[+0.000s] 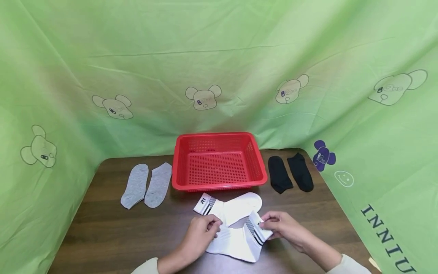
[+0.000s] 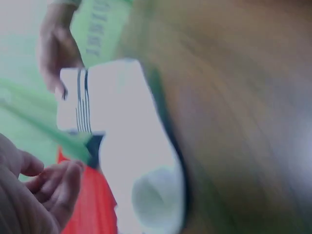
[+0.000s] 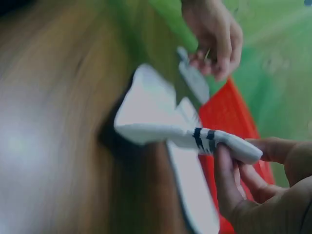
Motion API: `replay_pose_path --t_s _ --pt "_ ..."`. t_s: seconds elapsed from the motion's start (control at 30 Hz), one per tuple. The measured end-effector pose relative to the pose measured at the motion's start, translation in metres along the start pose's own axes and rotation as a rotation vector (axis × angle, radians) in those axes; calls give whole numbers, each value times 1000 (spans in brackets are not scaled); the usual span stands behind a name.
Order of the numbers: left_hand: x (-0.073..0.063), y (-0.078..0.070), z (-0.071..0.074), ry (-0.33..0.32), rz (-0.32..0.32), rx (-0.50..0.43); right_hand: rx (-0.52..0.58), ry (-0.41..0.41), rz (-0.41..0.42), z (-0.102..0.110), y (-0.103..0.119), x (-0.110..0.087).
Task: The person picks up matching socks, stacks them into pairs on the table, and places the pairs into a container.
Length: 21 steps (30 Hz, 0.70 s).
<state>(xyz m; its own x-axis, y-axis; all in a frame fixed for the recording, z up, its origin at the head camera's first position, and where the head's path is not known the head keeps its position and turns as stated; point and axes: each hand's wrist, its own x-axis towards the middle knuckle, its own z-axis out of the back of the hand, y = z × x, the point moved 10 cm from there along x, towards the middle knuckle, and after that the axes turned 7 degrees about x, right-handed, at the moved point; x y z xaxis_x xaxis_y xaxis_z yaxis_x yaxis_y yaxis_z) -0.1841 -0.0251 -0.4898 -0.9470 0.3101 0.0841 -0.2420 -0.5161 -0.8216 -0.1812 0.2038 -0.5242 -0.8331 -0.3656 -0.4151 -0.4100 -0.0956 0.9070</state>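
Observation:
My right hand (image 1: 285, 230) pinches the striped cuff of a white sock (image 1: 232, 243) between thumb and fingers, raising the cuff end. In the right wrist view the cuff (image 3: 234, 146) lies between the thumb and fingers. My left hand (image 1: 202, 234) hovers by the toe end of this sock, fingers loosely bent; the left wrist view shows nothing between its thumb and fingers (image 2: 61, 190). Just behind lies a second white sock (image 1: 243, 207), flat on the table, its cuff with black stripes and lettering toward the left.
A red plastic basket (image 1: 219, 187) stands behind the white socks. Two grey socks (image 1: 135, 186) lie on the left of the brown table (image 1: 102, 232), two black socks (image 1: 280, 175) on the right. Green printed cloth (image 1: 154, 72) hangs around the back and sides.

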Motion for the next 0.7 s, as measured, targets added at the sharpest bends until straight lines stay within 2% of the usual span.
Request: replay_pose_path --t_s 0.13,0.27,0.4,0.53,0.7 --pt "-4 -13 -15 102 98 -208 85 24 -14 -22 11 -2" --pt "-4 -23 -22 137 161 -327 150 27 -17 -40 18 -3" --pt "-2 -27 -28 176 212 -432 206 38 -1 -57 21 0" --pt "-2 -27 -33 214 239 -476 249 68 0 -74 20 4" --pt "-2 -20 -30 192 258 -433 282 103 -6 -85 20 6"
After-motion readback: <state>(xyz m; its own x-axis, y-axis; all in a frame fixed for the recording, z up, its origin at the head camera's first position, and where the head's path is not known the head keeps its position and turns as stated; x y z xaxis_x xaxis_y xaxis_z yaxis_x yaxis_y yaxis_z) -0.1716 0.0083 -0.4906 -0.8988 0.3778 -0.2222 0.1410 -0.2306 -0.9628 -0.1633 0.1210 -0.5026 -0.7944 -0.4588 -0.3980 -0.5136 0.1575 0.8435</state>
